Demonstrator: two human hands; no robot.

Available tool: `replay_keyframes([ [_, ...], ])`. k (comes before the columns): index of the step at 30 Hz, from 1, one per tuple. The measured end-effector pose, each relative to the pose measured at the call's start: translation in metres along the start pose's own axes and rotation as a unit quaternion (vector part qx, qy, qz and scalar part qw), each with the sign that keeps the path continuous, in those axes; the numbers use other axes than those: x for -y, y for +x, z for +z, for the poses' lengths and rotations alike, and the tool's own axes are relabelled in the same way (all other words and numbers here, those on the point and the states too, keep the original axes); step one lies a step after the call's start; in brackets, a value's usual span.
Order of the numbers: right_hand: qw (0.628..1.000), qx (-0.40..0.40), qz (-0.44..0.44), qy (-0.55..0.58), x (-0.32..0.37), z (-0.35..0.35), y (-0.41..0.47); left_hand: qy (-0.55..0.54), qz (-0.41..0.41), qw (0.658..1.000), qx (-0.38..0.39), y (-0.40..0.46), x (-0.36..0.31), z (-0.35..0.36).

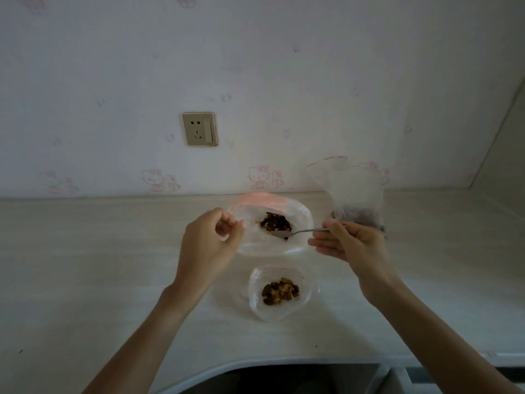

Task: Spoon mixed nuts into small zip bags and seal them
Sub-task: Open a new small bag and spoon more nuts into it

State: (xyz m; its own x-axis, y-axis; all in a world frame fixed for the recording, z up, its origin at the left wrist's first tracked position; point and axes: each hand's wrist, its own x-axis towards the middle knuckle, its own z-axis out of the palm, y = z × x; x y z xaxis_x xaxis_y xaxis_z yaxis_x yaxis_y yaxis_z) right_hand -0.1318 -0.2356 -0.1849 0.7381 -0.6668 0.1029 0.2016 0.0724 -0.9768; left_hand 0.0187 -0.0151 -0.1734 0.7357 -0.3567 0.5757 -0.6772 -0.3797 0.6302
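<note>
Nuts [275, 223] lie heaped in a thin, limp zip bag [298, 240] on the counter [85, 265], its rim pinched open by the left hand [207, 243]; such film is best gripped at the stiffer zip edge. The spoon [295, 232] is pinched by the right hand [349, 243], its bowl among those nuts. Just in front lies a second bag [255, 302], open-mouthed and holding nuts, and a taller bag [355, 191] stands behind the right hand.

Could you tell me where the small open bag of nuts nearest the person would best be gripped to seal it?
Probably at the rim of the near bag, pinched from above: its mouth gapes upward and the nuts lie in the middle, leaving the edges free.
</note>
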Motion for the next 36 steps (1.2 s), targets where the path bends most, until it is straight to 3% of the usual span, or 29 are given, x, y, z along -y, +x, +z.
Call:
replay_keyframes([
  [3, 1.0, -0.016, -0.008, -0.019, -0.011, 0.014, 0.014, 0.11, 0.041, 0.992, -0.039, 0.02, 0.0, 0.01],
  [8, 0.995, -0.046, -0.015, -0.091, -0.031, 0.032, 0.034, 0.15, -0.088, 0.982, 0.072, 0.048, 0.008, 0.037],
  [10, 0.992, -0.06, -0.012, -0.106, -0.037, 0.036, 0.04, 0.143, -0.116, 0.979, 0.087, 0.054, 0.012, 0.044],
  [17, 0.989, -0.112, -0.029, -0.089, -0.05, 0.048, 0.051, 0.017, -0.069, 0.995, 0.071, 0.058, 0.014, 0.057],
  [25, 0.979, -0.11, -0.054, -0.162, -0.055, 0.052, 0.05, -0.077, -0.169, 0.976, 0.112, 0.072, 0.01, 0.061],
  [31, 0.961, -0.176, -0.052, -0.209, -0.052, 0.064, 0.053, -0.069, -0.172, 0.975, 0.121, 0.073, 0.01, 0.06],
  [36, 0.972, -0.168, -0.014, -0.163, -0.05, 0.063, 0.055, -0.041, -0.13, 0.983, 0.119, 0.074, 0.016, 0.06],
])
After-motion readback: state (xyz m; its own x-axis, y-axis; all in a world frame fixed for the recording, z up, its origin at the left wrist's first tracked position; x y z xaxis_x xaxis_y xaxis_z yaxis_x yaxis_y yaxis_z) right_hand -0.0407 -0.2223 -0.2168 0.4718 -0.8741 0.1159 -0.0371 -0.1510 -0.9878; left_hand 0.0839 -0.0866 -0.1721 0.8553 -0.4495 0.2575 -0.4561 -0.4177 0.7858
